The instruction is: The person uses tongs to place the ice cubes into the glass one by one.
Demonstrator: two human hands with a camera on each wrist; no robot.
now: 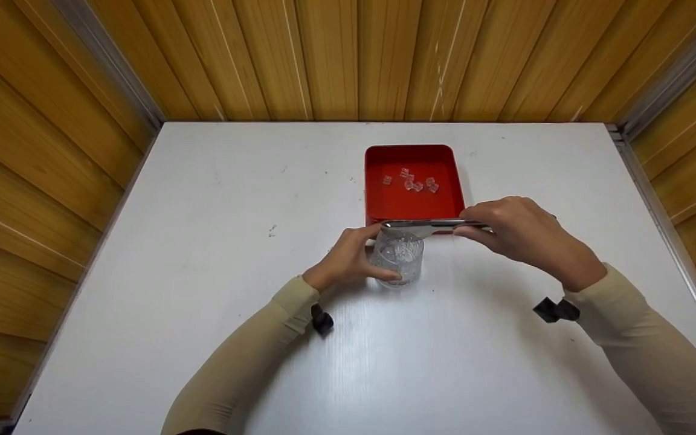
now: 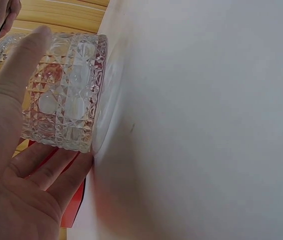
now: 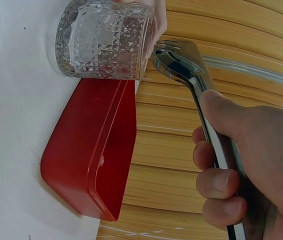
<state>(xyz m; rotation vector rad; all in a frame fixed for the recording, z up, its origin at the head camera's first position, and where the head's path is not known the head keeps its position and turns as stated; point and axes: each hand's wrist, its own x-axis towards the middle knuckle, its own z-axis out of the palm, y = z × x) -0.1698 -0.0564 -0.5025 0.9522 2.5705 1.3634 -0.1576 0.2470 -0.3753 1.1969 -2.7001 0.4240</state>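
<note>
A clear cut-glass tumbler [image 1: 399, 260] stands upright on the white table. My left hand [image 1: 351, 258] holds it from the left, thumb on the near side and fingers round the far side, as the left wrist view shows the faceted glass [image 2: 61, 92] up close. With my right hand [image 1: 520, 238] I grip the handle of metal serving tongs [image 1: 438, 223], which lie nearly level across the glass's far rim. In the right wrist view the tongs' head [image 3: 179, 65] is beside the mouth of the glass; whether anything is between its ends is hidden.
Just behind the glass sits a red rectangular box [image 1: 372, 187], open at the top, with several small clear cubes [image 1: 409, 181] scattered on its floor. Wood-patterned walls [image 1: 324, 60] border the table [image 1: 233, 199] at the back and sides.
</note>
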